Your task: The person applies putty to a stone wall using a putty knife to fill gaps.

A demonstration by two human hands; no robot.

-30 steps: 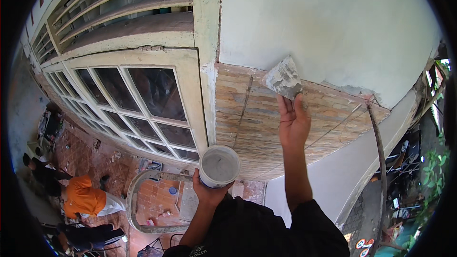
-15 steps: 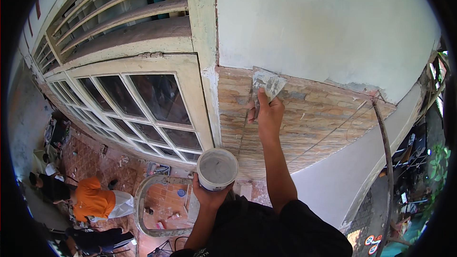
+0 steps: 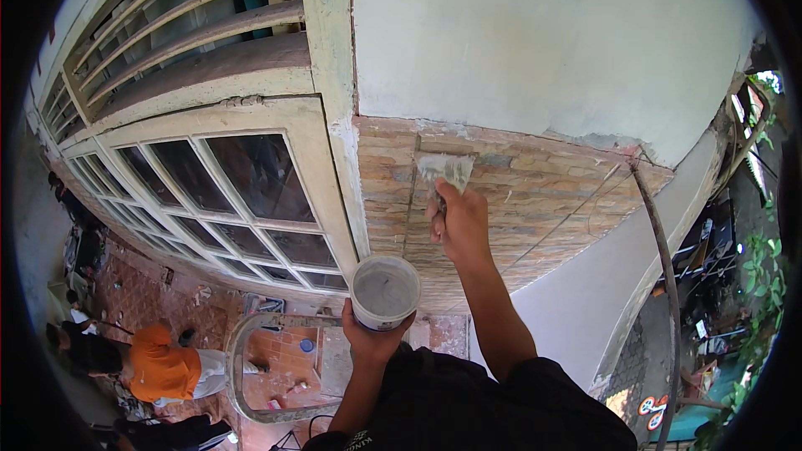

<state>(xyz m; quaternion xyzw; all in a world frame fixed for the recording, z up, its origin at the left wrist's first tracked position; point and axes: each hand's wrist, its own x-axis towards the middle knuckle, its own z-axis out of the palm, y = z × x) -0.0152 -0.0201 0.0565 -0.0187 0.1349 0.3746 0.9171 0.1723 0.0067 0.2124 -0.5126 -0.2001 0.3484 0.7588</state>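
Note:
My right hand [image 3: 459, 221] is closed round the handle of a putty knife [image 3: 447, 169], its wide blade smeared with pale paste. The blade is in front of the stone-patterned wall [image 3: 518, 175], a little under the lower edge of the smooth white wall [image 3: 543, 42]; whether it touches cannot be told. Lower and to the left, my left hand [image 3: 368, 341] holds a white plastic tub [image 3: 385, 292] from beneath and the side. Greyish-white material coats the inside of the tub, which tilts so that its opening shows.
A cream window frame [image 3: 330, 159] with glass panes and slats stands to the left. A bent pole [image 3: 660, 267] rises at the right. Far below on the tiled floor are a person in an orange shirt [image 3: 163, 363], other people and an oval-framed piece [image 3: 238, 367].
The putty knife in my right hand has moved down off the white wall's lower edge. The view has shifted slightly, and my left hand still holds the tub.

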